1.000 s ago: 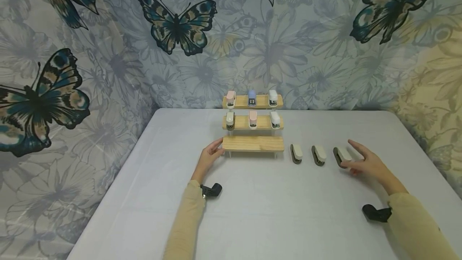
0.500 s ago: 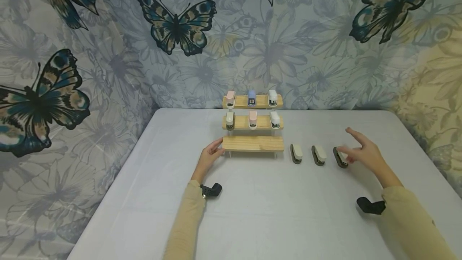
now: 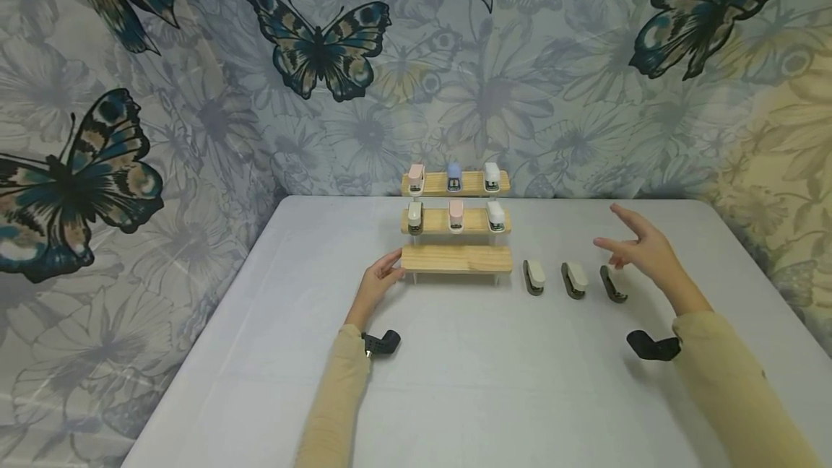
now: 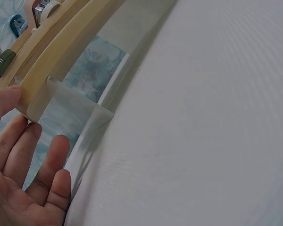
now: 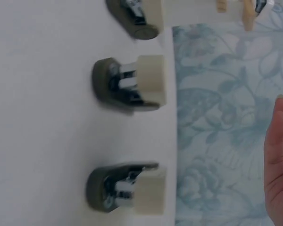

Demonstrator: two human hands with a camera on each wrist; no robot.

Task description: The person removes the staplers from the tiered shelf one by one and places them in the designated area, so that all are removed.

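Note:
My left hand (image 3: pixel 375 284) pinches the left end of the bottom board of a three-tier wooden display stand (image 3: pixel 457 258); the left wrist view shows thumb above and fingertips under the board (image 4: pixel 61 44). To the stand's right, three cream-and-dark-green mini staplers stand in a row on the table: a left one (image 3: pixel 534 276), a middle one (image 3: pixel 575 280) and a right one (image 3: pixel 613 284). Fingers spread, my right hand (image 3: pixel 646 250) hovers over the right stapler, partly hiding it and holding nothing. The right wrist view shows that stapler (image 5: pixel 148 190) apart from the hand.
On the top tier (image 3: pixel 435 184) sit a pink stapler (image 3: pixel 416 177), a blue one (image 3: pixel 453 175) and a white one (image 3: pixel 492 175). The middle tier carries a cream-green (image 3: pixel 414 216), a pink (image 3: pixel 456 214) and a white stapler (image 3: pixel 496 214). A butterfly-print cloth hangs behind the white table (image 3: pixel 494 381).
My right hand has moved up and left, from beside the right stapler to above it, its fingers spread. The left hand, stand and staplers have stayed put.

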